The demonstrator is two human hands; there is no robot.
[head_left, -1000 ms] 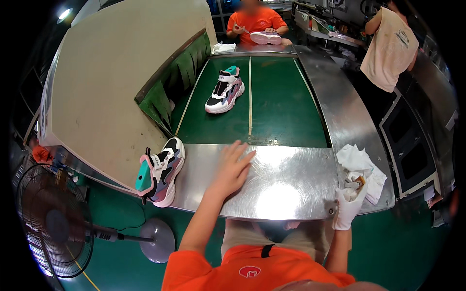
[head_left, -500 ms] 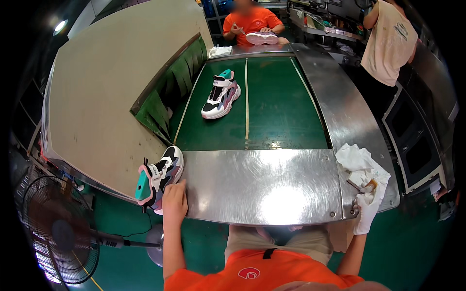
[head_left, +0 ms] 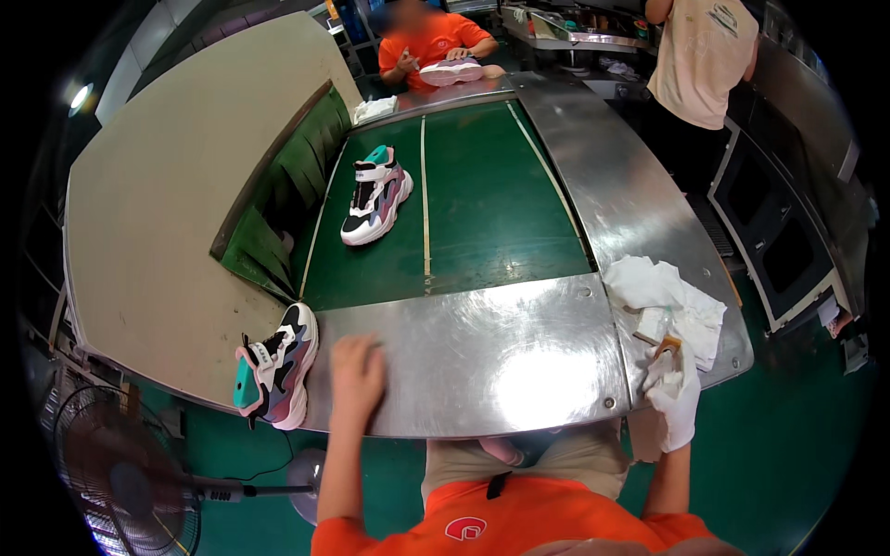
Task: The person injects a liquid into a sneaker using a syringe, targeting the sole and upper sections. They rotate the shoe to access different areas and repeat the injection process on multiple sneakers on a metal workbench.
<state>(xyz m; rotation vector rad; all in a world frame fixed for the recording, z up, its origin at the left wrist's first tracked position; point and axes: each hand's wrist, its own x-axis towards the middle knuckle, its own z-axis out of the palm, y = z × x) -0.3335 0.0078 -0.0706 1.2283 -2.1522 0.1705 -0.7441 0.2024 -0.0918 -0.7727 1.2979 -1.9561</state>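
Observation:
My bare left hand [head_left: 357, 372] is over the steel tabletop near its left end, slightly smeared by motion, with fingers loosely bent and no object visible in it. To its left, and apart from it, a sneaker [head_left: 281, 369] in white, black, pink and purple, with a teal insert, stands at the table's left edge. My right hand [head_left: 675, 408], in a white glove, closes on a small brown piece [head_left: 668, 347] at the right end. Crumpled white cloths [head_left: 691, 310] lie just beyond it. A matching sneaker [head_left: 375, 196] rests on the green belt [head_left: 491, 204].
A large beige machine housing [head_left: 195, 176] with green flaps [head_left: 269, 222] borders the belt's left side. A fan [head_left: 130, 482] stands at lower left. Across the belt, a person in orange [head_left: 436, 42] holds another shoe [head_left: 451, 71]. Another person [head_left: 705, 69] stands at upper right.
My left hand has come away from the near sneaker and moved right over the steel. My right hand has drawn back from the cloths with the brown piece. The view has shifted.

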